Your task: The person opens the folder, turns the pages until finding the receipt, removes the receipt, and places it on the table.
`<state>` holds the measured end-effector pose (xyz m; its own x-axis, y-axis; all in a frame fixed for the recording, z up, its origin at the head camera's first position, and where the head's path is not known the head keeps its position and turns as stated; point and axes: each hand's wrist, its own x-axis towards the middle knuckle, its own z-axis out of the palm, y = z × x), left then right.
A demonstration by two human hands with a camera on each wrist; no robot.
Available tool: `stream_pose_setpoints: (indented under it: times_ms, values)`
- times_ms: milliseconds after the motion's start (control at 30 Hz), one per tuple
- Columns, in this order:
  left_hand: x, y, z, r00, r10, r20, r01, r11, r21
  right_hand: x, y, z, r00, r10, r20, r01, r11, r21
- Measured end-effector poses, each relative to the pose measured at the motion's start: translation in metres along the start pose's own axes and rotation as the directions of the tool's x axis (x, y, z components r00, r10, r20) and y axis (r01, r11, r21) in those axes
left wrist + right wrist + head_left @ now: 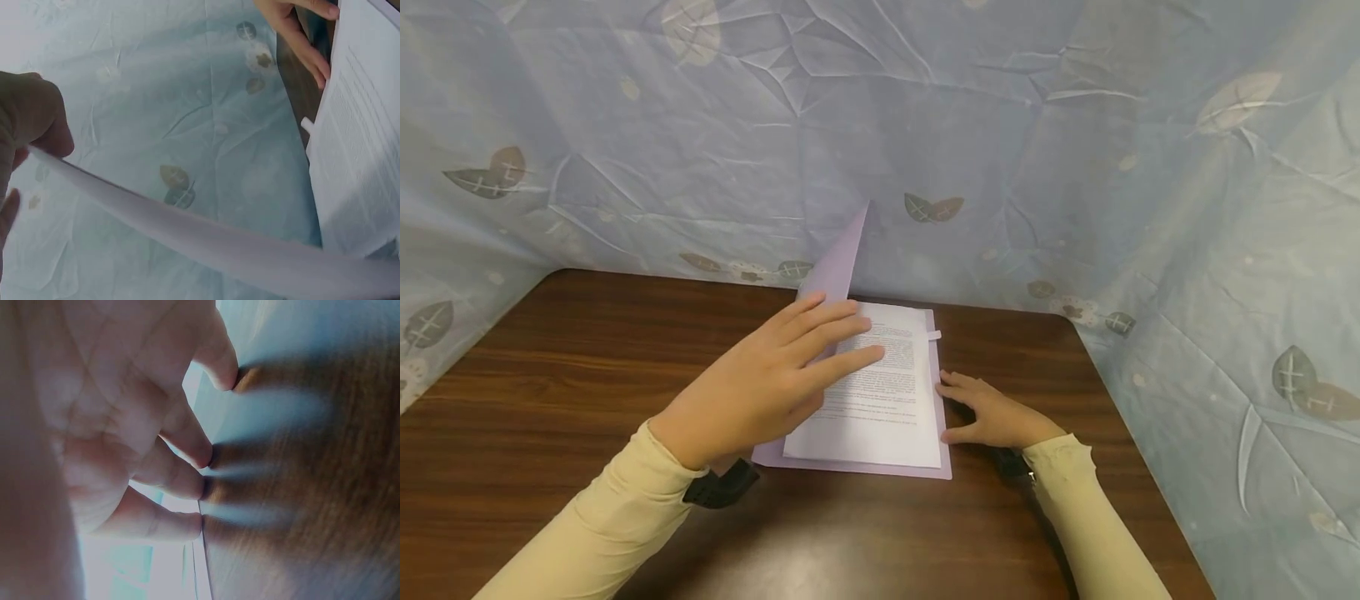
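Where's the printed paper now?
In the head view, the printed paper lies near the middle on the purple folder, partly hidden by the left hand, with the right hand to its right.

The white paper [865, 440] inside the lilac folder [838, 268] bore printed lines, too small to read.

Before you, a pale purple folder [945, 458] lies partly open on the brown tabletop [587, 367], its cover [838, 258] tilted up at the left and pinched by your left hand [767, 379]. Printed white paper [880, 442] lies flat inside; your right hand [996, 414] touches the folder's right edge, nearer you than its small pale tab [934, 335].
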<state>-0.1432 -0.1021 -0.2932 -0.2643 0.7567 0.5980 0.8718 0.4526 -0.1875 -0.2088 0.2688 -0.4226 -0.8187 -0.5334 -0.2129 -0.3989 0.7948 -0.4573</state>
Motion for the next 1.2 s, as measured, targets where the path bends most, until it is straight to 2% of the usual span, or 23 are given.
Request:
stream_pose_setpoints:
  times_ms: [133,200,300,400,467,567,667,767,867,900,967,1033,1100,1133,1167,1200]
  values:
    - [-0.006,-0.004,-0.010,1.000,0.003,0.030,-0.005,0.999,0.048,-0.001,0.001,-0.001,1.000,0.007,0.001,-0.007,1.000,-0.003]
    - [-0.010,-0.008,-0.015,1.000,-0.010,0.018,0.009,0.997,0.075,-0.001,0.001,0.000,1.000,0.007,0.000,-0.007,1.000,-0.010]
    - [-0.020,-0.013,-0.021,0.998,-0.038,-0.042,0.042,0.993,0.111,-0.002,0.002,0.001,1.000,0.013,-0.001,-0.013,1.000,-0.006]
    - [-0.028,-0.016,-0.026,0.989,-0.060,-0.135,0.079,0.987,0.143,-0.002,0.002,0.002,1.000,0.013,-0.004,-0.013,1.000,-0.008]
    - [-0.034,-0.016,-0.030,0.984,-0.082,-0.161,0.108,0.981,0.162,-0.001,0.002,0.002,1.000,0.020,0.003,-0.020,1.000,-0.010]
    - [-0.039,-0.013,-0.038,0.976,-0.154,-0.155,0.187,0.955,0.230,-0.001,0.001,0.002,1.000,0.021,0.015,-0.020,1.000,-0.017]
    - [-0.042,-0.009,-0.047,0.952,-0.276,-0.129,0.302,0.910,0.283,0.000,0.001,0.001,1.000,0.018,0.017,-0.018,1.000,-0.007]
    - [-0.044,-0.009,-0.055,0.908,-0.403,-0.110,0.417,0.858,0.300,0.001,0.001,0.001,1.000,0.009,0.009,-0.009,1.000,-0.003]
    - [-0.047,-0.012,-0.061,0.847,-0.529,-0.044,0.516,0.800,0.308,0.001,0.001,0.000,1.000,-0.005,0.004,0.005,1.000,-0.006]
    - [-0.049,-0.014,-0.062,0.820,-0.572,-0.017,0.548,0.776,0.311,0.001,0.001,0.000,1.000,-0.006,0.004,0.006,1.000,-0.008]
    - [-0.052,-0.018,-0.066,0.755,-0.654,0.046,0.608,0.725,0.324,0.001,0.000,0.000,1.000,-0.008,0.002,0.008,1.000,-0.006]
    - [-0.056,-0.023,-0.068,0.677,-0.727,0.115,0.662,0.670,0.337,0.000,-0.001,0.000,1.000,-0.003,0.003,0.003,1.000,-0.003]
    - [-0.061,-0.028,-0.069,0.607,-0.774,0.180,0.698,0.627,0.346,0.000,-0.001,0.000,1.000,0.003,0.003,-0.003,1.000,-0.003]
    - [-0.063,-0.030,-0.068,0.582,-0.785,0.211,0.702,0.617,0.356,0.000,-0.001,0.000,1.000,0.006,0.003,-0.006,1.000,-0.004]
    - [-0.065,-0.033,-0.067,0.571,-0.786,0.237,0.701,0.618,0.356,0.000,-0.002,0.000,1.000,0.010,0.003,-0.010,1.000,-0.004]
    - [-0.068,-0.037,-0.064,0.572,-0.780,0.256,0.696,0.626,0.352,0.000,-0.001,0.000,1.000,0.010,0.002,-0.010,1.000,-0.004]
